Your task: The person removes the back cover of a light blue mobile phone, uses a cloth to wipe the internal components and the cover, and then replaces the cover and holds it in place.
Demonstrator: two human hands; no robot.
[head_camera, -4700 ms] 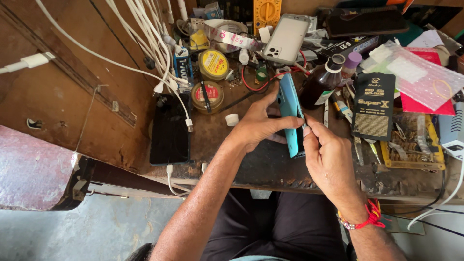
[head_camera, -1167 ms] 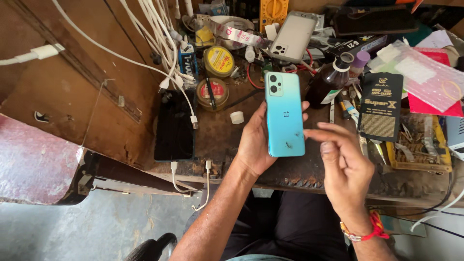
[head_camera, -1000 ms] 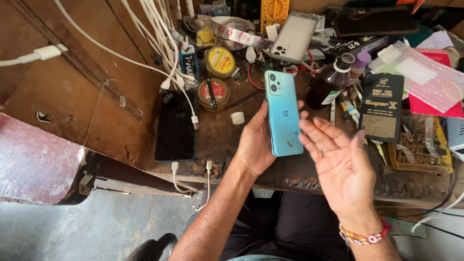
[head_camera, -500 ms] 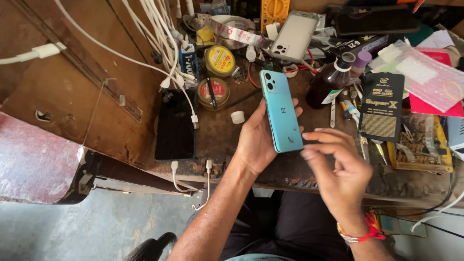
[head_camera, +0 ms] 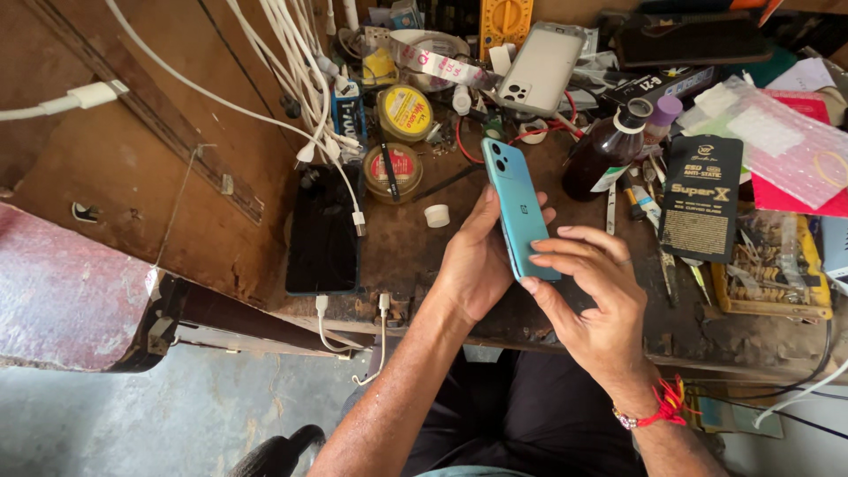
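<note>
teal, the back of the one phone in hand faces up, tilted, held above the wooden bench. the left hand grips it from the left edge, fingers clenched around its side; the right hand meets its lower right corner, fingertips curled onto the edge there, grasping it lightly. left of the teal phone lie one black phone flat with a white cable plugged at its near end, one small white cap and two round tins, one yellow, one red. beyond the teal phone one white phone lies camera up. right of it stand one brown bottle and one black packet. a bunch of white cables hangs left of it, too tangled to count. the clutter at the bench's far edge is hard to make out, and the right side is cut off.
</note>
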